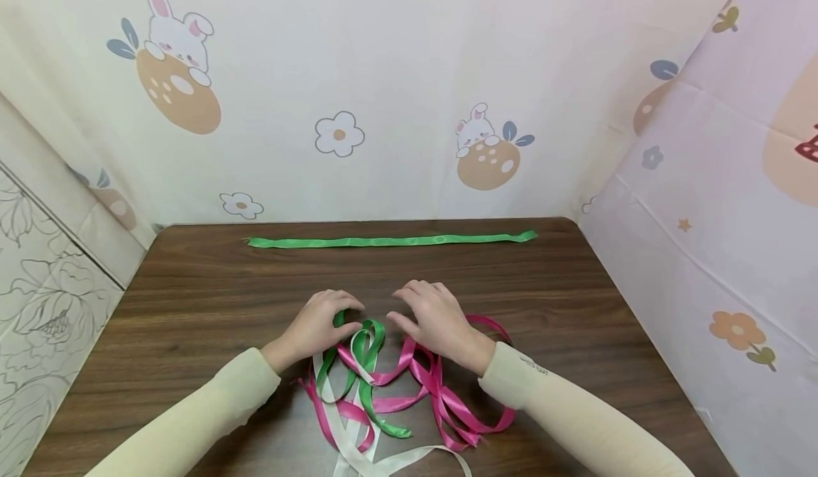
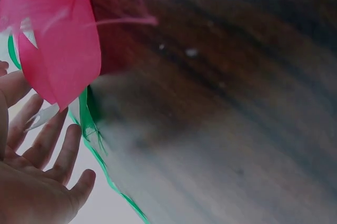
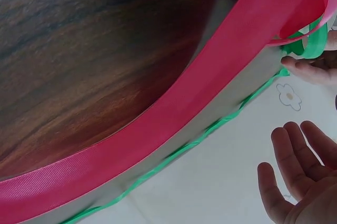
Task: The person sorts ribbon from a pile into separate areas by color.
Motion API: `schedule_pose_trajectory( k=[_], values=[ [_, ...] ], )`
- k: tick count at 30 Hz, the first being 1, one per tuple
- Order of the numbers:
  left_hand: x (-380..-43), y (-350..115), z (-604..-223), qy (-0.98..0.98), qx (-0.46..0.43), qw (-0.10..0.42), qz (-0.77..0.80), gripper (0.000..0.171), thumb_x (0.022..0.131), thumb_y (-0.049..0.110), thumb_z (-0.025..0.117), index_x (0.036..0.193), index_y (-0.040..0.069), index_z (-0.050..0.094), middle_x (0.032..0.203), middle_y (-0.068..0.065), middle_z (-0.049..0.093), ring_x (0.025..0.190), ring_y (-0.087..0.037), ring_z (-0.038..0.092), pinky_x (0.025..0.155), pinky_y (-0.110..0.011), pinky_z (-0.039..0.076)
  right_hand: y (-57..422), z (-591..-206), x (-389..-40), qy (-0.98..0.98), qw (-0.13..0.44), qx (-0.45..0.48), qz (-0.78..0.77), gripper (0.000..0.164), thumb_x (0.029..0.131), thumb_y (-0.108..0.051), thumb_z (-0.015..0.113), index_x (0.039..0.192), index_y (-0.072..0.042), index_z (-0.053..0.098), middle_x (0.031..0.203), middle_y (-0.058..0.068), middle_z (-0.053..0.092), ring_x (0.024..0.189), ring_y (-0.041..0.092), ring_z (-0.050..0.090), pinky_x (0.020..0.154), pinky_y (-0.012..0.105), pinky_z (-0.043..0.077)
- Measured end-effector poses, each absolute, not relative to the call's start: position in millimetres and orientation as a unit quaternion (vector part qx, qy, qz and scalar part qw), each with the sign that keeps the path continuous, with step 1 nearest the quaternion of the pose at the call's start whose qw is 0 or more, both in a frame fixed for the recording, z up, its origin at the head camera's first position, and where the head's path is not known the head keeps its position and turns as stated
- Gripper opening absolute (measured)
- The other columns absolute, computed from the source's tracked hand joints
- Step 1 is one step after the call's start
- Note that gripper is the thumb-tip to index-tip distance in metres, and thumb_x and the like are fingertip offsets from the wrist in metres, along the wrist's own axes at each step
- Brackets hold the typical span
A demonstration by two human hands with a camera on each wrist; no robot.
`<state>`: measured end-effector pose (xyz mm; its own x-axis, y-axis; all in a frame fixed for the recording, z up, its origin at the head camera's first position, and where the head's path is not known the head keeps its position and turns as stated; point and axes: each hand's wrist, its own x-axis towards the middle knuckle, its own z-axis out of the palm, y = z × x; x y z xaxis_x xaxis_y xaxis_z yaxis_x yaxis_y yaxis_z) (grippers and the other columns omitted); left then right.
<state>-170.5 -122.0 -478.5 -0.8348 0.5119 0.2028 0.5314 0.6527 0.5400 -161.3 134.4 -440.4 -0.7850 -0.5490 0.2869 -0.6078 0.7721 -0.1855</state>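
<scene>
A loose tangle of satin ribbons lies on the table in front of the person: a pink ribbon (image 1: pixel 447 399), a white ribbon (image 1: pixel 348 441) and a green ribbon (image 1: pixel 367 353). At the tangle's upper left is the left hand (image 1: pixel 316 326), its fingers loosely bent and spread beside the green loops. In the left wrist view this left hand (image 2: pixel 45 166) pinches nothing visibly. The right hand (image 1: pixel 441 321) hovers over the pink loops, fingers relaxed and apart; the right wrist view shows the right hand (image 3: pixel 305 182) holding nothing.
Along the back edge of the dark wooden table (image 1: pixel 211 299) a separate green ribbon (image 1: pixel 396 241) is laid out nearly straight. A patterned curtain (image 1: pixel 396 58) with rabbits and flowers hangs behind the table, and another patterned cloth (image 1: pixel 722 250) hangs at the right.
</scene>
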Motion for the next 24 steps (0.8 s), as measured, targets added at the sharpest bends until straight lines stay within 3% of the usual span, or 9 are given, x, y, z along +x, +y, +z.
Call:
schedule_pose_trajectory(
  k=[9,24],
  values=[
    [-170,-117,-481,-0.902,-0.308,0.015,-0.303,0.018,0.091,0.023,0.080,0.107,0.015,0.078,0.112,-0.002,0.075,0.111,-0.026,0.066,0.108,-0.058,0.045,126,-448,-158,-0.935,0.098,0.322,0.108,0.037,0.098,-0.045,0.068,0.117,-0.013,0.074,0.111,0.001,0.073,0.102,0.019,0.069,0.094,0.042,0.054],
    [-169,-110,-484,-0.904,-0.314,0.028,-0.288,0.006,0.091,0.022,0.080,0.094,0.017,0.080,0.105,0.000,0.075,0.105,-0.024,0.066,0.106,-0.057,0.046,114,-459,-153,-0.936,0.097,0.328,0.081,0.036,0.094,-0.049,0.072,0.105,-0.016,0.077,0.102,-0.002,0.073,0.093,0.015,0.068,0.084,0.037,0.055]
  ],
)
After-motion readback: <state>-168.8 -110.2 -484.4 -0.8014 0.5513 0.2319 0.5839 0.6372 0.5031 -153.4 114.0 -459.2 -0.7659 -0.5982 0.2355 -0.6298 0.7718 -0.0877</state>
